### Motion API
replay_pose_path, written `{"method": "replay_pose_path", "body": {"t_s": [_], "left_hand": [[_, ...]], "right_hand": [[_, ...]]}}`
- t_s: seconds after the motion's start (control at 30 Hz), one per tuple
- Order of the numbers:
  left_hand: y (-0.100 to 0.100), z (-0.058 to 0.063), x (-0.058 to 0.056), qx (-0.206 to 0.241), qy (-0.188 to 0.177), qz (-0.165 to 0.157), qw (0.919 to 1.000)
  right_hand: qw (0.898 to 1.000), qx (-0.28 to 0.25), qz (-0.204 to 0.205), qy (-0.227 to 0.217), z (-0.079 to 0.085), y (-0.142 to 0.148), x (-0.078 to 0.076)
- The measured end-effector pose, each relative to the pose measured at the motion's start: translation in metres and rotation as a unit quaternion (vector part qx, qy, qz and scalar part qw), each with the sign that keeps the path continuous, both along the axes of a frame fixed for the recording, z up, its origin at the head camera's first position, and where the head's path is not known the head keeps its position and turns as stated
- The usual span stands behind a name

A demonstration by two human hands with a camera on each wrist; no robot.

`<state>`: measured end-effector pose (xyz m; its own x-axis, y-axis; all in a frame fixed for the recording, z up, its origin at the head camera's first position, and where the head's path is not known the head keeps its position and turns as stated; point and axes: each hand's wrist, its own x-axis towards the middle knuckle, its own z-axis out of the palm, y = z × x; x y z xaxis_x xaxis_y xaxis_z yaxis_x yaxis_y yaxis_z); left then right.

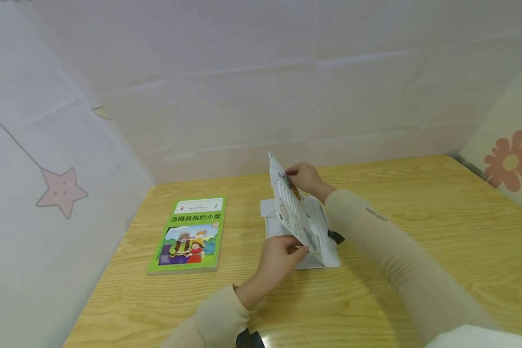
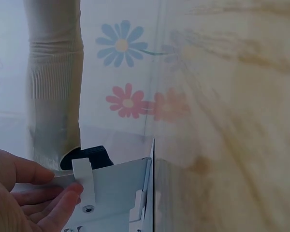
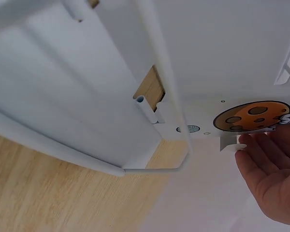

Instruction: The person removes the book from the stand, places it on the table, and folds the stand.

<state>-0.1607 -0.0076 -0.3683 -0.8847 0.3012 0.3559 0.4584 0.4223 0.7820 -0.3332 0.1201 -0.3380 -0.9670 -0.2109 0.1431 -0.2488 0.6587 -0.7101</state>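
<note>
A white metal book stand with cartoon prints stands unfolded on the table. Its slotted upper panel (image 1: pixel 297 212) leans steeply above the flat base plate (image 1: pixel 330 256). Down at the panel's near lower edge, my left hand (image 1: pixel 276 253) pinches the metal beside a small white tab (image 2: pixel 85 181). My right hand (image 1: pixel 305 177) grips the panel's far edge, its fingers (image 3: pixel 261 162) by an orange planet print (image 3: pixel 253 116). In the right wrist view a white wire support (image 3: pixel 157 170) spans between base and panel. The right palm is partly out of frame.
A green picture-covered book (image 1: pixel 187 237) lies flat to the left of the stand on the wooden table (image 1: pixel 243 309). Behind the table hangs a pale cloth wall (image 1: pixel 243 96), with printed flowers at the right. Dark straps show at both wrists.
</note>
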Motion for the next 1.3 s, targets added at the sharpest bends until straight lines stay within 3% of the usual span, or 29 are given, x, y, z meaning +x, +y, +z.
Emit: {"method": "replay_pose_path", "body": {"t_s": [0.83, 1.3], "left_hand": [[0.021, 0.002, 0.005, -0.002, 0.022, -0.013, 0.9997], [0.025, 0.002, 0.004, -0.019, 0.014, -0.01, 0.9997]], "right_hand": [[0.998, 0.019, 0.061, 0.002, 0.004, -0.009, -0.002], [0.997, 0.022, 0.068, 0.017, 0.006, -0.007, 0.002]]}}
